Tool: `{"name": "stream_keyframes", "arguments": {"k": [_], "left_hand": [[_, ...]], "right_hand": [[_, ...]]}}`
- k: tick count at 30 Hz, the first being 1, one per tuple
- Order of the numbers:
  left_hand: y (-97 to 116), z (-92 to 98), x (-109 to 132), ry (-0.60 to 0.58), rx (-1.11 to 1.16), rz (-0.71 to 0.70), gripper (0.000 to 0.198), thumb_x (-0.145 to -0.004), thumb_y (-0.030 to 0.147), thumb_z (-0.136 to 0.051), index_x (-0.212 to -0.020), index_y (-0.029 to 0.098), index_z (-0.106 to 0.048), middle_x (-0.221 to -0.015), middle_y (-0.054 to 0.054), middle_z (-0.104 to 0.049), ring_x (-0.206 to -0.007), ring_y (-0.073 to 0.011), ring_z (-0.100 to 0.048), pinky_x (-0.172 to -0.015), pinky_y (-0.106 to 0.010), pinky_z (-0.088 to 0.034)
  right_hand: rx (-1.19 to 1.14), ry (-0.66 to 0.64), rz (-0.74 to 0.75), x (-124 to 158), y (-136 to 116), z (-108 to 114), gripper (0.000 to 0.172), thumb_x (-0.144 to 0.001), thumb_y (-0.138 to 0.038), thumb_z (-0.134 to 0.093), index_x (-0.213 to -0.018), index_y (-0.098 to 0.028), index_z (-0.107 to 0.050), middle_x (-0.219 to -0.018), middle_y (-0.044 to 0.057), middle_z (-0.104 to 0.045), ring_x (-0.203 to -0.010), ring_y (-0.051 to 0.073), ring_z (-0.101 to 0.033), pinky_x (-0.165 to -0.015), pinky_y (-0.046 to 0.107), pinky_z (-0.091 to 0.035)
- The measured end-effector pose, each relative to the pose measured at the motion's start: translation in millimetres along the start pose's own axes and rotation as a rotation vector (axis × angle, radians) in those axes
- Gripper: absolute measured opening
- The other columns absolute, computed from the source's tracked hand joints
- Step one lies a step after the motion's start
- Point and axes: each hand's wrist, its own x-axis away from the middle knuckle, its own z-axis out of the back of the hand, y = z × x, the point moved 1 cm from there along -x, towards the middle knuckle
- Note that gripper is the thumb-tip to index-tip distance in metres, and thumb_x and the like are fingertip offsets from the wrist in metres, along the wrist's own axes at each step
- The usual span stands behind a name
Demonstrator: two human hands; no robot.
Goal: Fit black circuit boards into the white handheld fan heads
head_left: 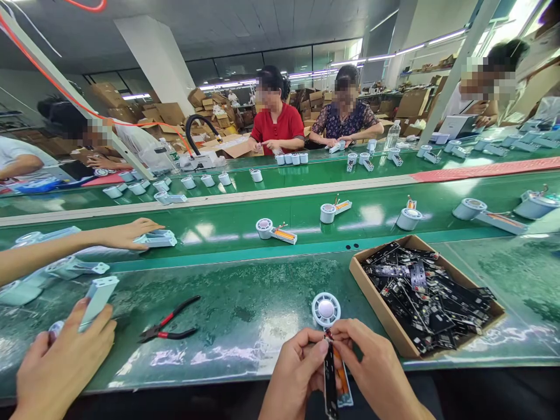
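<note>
My left hand (300, 370) is closed on a narrow black circuit board (330, 373), thumb on its face near the upper end. My right hand (371, 364) pinches at the same end, where small reddish wires (328, 333) show; the fingers partly hide them. Behind the board is a light-blue handheld fan (326, 310), its round grille lying on the bench beyond my fingertips. Its handle, with an orange strip (342, 379) inside, points toward me beside the board. My hands cover the join between head and handle.
Right of my hands stands a cardboard tray (396, 344) of black circuit boards. Red-handled cutters (170, 319) lie left. A co-worker's hands (65, 356) hold fan parts at far left. A green conveyor (219, 216) carries several fans; people sit opposite.
</note>
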Motion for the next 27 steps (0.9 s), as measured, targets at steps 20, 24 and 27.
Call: {"name": "stream_keyframes", "arguments": {"k": [20,24,27], "left_hand": [[-3.7,8.0,-4.6,-0.021,0.107,-0.003,0.031,-0.084,0.038,-0.076,-0.099,0.012,-0.067,-0.077,-0.008,-0.073,-0.053,-0.0121,-0.065,-0.047,-0.018,-0.046],[-2.7,6.8,-5.0,-0.021,0.116,-0.013,0.029,-0.085,0.036,-0.074,-0.097,0.011,-0.066,-0.075,-0.009,-0.073,-0.053,-0.0118,-0.065,-0.049,-0.019,-0.048],[-2.2,5.4,-4.5,-0.023,0.107,-0.010,0.030,-0.084,0.037,-0.075,-0.096,0.011,-0.066,-0.074,-0.009,-0.073,-0.051,-0.0120,-0.065,-0.050,-0.019,-0.049]], "right_hand": [[-0.522,-0.252,-0.282,-16.3,3.9,5.9,0.018,-0.092,-0.037,-0.059,-0.089,-0.018,-0.058,-0.066,0.001,-0.067,-0.054,0.015,-0.059,-0.052,0.024,-0.048],[-0.281,-0.220,-0.144,-15.1,-2.9,9.7,0.018,-0.095,-0.028,-0.051,-0.086,-0.017,-0.062,-0.076,0.001,-0.062,-0.054,0.013,-0.058,-0.053,0.024,-0.048],[-0.062,-0.216,0.030,-13.3,-7.8,14.5,0.028,-0.101,-0.023,-0.041,-0.085,-0.018,-0.064,-0.082,0.002,-0.058,-0.065,0.014,-0.058,-0.061,0.025,-0.047]]}}
